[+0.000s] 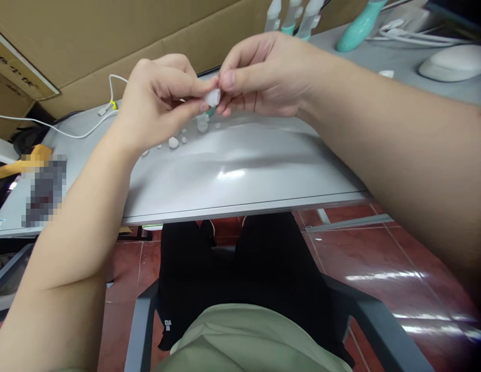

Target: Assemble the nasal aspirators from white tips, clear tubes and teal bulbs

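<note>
My left hand (166, 90) pinches a small white plastic piece (213, 97), shaped like a cap or nozzle, between thumb and forefinger above the desk. Against it, from the other side, comes my right hand (269, 75). Its thumb and fingers are closed together at the piece's edge, and whatever lies between them is hidden. Just below the hands a small clear plastic part (202, 123) with a bit of green by it sits on the desk (240, 175). Several small white pieces are scattered to its left, among them a larger white piece (173, 142).
Several clear bottles with white tips (294, 18) stand at the back, near a teal handheld device (360, 26). A white mouse (455, 63) and cables lie at right. Cardboard (108, 41) walls the rear. A white cable (81, 135) and a blurred-out dark object (46, 191) are at left.
</note>
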`<move>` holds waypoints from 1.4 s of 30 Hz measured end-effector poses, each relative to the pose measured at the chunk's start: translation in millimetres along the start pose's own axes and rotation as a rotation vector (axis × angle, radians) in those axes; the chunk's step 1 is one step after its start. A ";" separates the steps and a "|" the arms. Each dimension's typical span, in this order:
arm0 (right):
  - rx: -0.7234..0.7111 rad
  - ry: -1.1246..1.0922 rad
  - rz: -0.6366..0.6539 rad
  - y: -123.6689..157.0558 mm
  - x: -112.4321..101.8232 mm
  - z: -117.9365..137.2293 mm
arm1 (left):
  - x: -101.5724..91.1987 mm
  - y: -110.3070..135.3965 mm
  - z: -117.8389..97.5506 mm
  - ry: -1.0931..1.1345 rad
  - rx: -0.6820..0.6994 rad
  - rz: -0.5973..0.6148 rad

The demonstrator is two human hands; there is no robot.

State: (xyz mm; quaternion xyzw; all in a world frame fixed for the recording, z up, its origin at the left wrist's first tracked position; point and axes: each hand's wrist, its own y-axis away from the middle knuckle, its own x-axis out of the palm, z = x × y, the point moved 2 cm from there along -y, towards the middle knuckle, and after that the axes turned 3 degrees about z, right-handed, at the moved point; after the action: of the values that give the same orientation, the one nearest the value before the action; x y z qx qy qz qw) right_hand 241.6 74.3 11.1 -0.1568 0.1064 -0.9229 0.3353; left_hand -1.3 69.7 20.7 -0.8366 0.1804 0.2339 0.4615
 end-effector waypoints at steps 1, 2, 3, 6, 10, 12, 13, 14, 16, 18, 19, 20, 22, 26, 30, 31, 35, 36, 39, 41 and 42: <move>-0.020 0.099 -0.022 -0.5 -4.7 2.3 | -3.7 0.9 1.5 -0.043 -0.006 -0.001; -0.044 0.237 -0.051 -1.3 -10.0 3.8 | -6.7 1.8 0.0 -0.083 -0.031 0.030; -0.063 0.395 -0.077 -2.4 -15.5 4.2 | -9.3 2.8 -3.7 -0.114 -0.065 0.079; -0.067 0.733 -0.091 -9.2 -30.4 -2.4 | -14.3 6.1 -18.1 -0.146 -0.138 0.229; 0.024 1.012 0.019 -18.5 -38.4 -15.3 | -11.4 9.1 -25.9 -0.200 -0.208 0.435; 0.058 1.132 0.071 -16.8 -35.4 -15.6 | -8.3 8.7 -29.9 -0.255 -0.246 0.505; 0.068 1.153 0.083 -14.3 -32.6 -13.8 | -6.9 8.1 -33.0 -0.287 -0.262 0.536; 0.100 1.160 0.094 -11.2 -29.5 -11.8 | -5.7 7.3 -36.5 -0.321 -0.273 0.565; 0.175 1.192 0.072 -4.9 -23.8 -6.7 | -4.4 5.8 -43.2 -0.391 -0.278 0.600; 0.193 1.220 0.056 -1.1 -19.1 -2.4 | -4.7 5.0 -46.9 -0.435 -0.275 0.584; 0.179 1.226 0.057 -0.5 -17.3 -1.0 | -5.3 5.0 -47.5 -0.446 -0.268 0.560; 0.158 1.225 0.063 -0.5 -15.8 -0.1 | -6.2 4.9 -47.4 -0.449 -0.253 0.521; 0.131 1.218 0.072 -1.4 -13.7 0.6 | -9.1 4.5 -46.1 -0.440 -0.214 0.409; 0.137 1.199 0.056 -3.1 -9.5 1.0 | -14.8 1.9 -40.6 -0.441 -0.209 0.305; 0.144 1.192 0.054 -5.1 -11.2 -1.3 | -16.0 0.7 -33.6 -0.472 -0.258 0.322; 0.139 1.187 0.064 -6.3 -14.0 -3.1 | -15.2 1.2 -31.6 -0.473 -0.256 0.328; 0.082 1.106 0.121 -12.2 -28.6 -11.6 | -9.8 4.6 -23.8 -0.456 -0.209 0.340; 0.065 1.065 0.121 -13.0 -30.7 -12.8 | -8.6 5.3 -22.5 -0.441 -0.195 0.324; 0.029 0.867 0.041 -12.2 -27.9 -11.2 | -7.2 5.9 -20.6 -0.367 -0.169 0.226; 0.010 0.696 -0.042 -9.4 -20.3 -7.3 | -7.3 4.9 -19.6 -0.313 -0.161 0.172; 0.002 0.633 -0.073 -7.8 -16.1 -5.5 | -7.4 4.2 -18.3 -0.287 -0.168 0.159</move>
State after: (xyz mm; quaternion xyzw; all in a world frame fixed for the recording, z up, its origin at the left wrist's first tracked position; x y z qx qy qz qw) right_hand 246.7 91.1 4.8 0.1346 0.1989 -0.9373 0.2524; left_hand -5.4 52.6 30.4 -0.8132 0.1580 0.4009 0.3912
